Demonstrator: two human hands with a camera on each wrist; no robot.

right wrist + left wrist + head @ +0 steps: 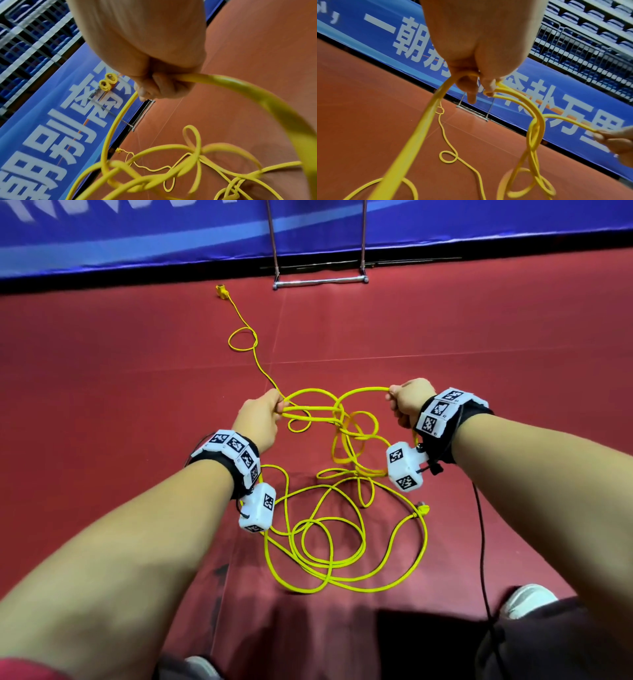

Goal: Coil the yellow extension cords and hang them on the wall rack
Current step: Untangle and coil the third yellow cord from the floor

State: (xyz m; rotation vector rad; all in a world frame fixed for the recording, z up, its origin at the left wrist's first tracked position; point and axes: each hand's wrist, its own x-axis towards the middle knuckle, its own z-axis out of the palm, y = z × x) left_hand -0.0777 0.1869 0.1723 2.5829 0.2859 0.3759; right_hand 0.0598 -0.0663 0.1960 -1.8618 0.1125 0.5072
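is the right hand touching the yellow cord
Touching. The right wrist view shows the right hand curled round the cord, which enters the fist.

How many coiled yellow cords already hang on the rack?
2: two coiled yellow cords hang side by side at the top of the metal wall rack; others may be hidden.

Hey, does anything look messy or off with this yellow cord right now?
Yes. The yellow cord sprawls in overlapping, crossed loops on the red floor, tangled between the left hand and right hand instead of forming a neat coil.
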